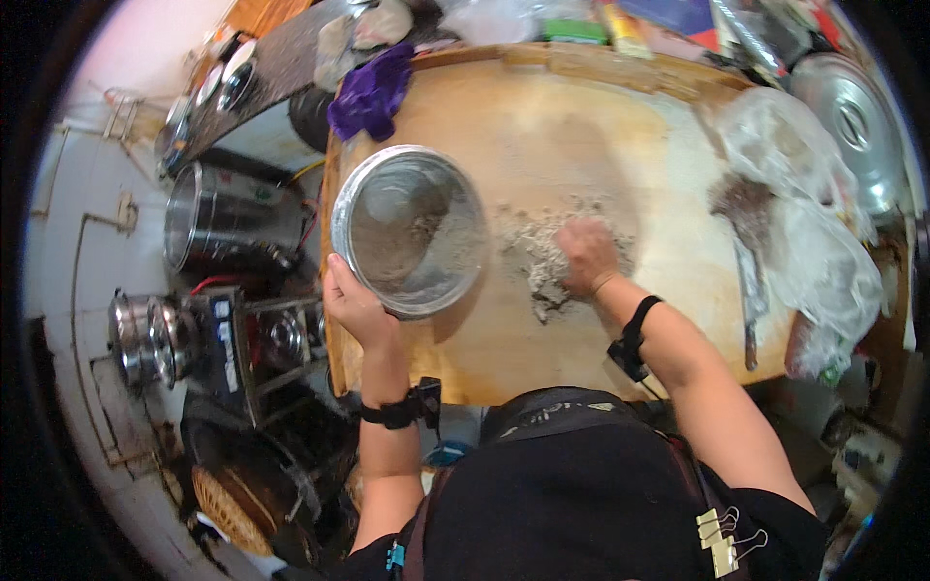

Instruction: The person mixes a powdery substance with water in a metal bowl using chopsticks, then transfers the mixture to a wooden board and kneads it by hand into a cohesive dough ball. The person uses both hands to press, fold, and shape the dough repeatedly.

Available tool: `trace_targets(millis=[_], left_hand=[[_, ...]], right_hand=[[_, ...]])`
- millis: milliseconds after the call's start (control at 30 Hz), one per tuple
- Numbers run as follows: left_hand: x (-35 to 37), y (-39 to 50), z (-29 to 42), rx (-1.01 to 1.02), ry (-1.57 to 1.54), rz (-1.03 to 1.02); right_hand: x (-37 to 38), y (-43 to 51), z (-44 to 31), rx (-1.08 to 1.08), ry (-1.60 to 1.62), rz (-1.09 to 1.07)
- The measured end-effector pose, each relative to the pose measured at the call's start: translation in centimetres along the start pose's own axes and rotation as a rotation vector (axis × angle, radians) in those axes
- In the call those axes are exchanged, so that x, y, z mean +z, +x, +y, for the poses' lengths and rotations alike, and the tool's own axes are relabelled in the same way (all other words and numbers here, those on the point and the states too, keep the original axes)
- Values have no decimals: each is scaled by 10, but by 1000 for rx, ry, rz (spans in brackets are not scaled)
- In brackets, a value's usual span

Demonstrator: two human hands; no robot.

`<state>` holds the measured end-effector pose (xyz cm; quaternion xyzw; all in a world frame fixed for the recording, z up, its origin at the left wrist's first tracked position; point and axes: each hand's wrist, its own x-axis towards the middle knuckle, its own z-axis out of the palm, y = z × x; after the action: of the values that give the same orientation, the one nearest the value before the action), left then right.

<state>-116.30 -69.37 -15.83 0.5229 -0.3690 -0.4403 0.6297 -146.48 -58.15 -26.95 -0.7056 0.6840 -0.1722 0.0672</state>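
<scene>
My left hand (pixel 357 301) grips the near left rim of a round metal basin (pixel 465 279), which is tilted over the left part of a wooden board (pixel 479 370). Flour residue and a darker clump show inside the basin. On the board, my right hand (pixel 587 254) presses into a heap of crumbly, greyish flour dough (pixel 541 254); its fingers are blurred and partly hidden, so how far they are closed is unclear. Loose crumbs lie around the heap.
A long knife (pixel 750 290) lies at the board's right side, beside plastic bags (pixel 825 269). A purple cloth (pixel 372 94) hangs over the far left corner. Behind the bags stands a metal lid (pixel 846 131). Left of the board are a large steel pot (pixel 232 221) and a stove (pixel 280 338).
</scene>
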Motion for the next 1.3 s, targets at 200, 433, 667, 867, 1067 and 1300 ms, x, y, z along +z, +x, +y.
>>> trace_targets(millis=[200, 433, 667, 867, 1067, 1300], left_hand=[[-10, -22, 29, -120, -162, 135], [-18, -62, 75, 5, -132, 40], [4, -84, 72, 115, -109, -260], [39, -122, 65, 85, -173, -395], [43, -120, 81, 139, -153, -555], [58, -111, 85, 142, -98, -645]], right_hand=[[25, 51, 28, -77, -33, 6], [-53, 53, 8, 55, 155, -257], [-117, 44, -54, -148, 516, 233], [-76, 62, -97, 14, 376, 462], [-74, 37, -111, 197, 502, -96], [-185, 44, -110, 131, 495, 1]])
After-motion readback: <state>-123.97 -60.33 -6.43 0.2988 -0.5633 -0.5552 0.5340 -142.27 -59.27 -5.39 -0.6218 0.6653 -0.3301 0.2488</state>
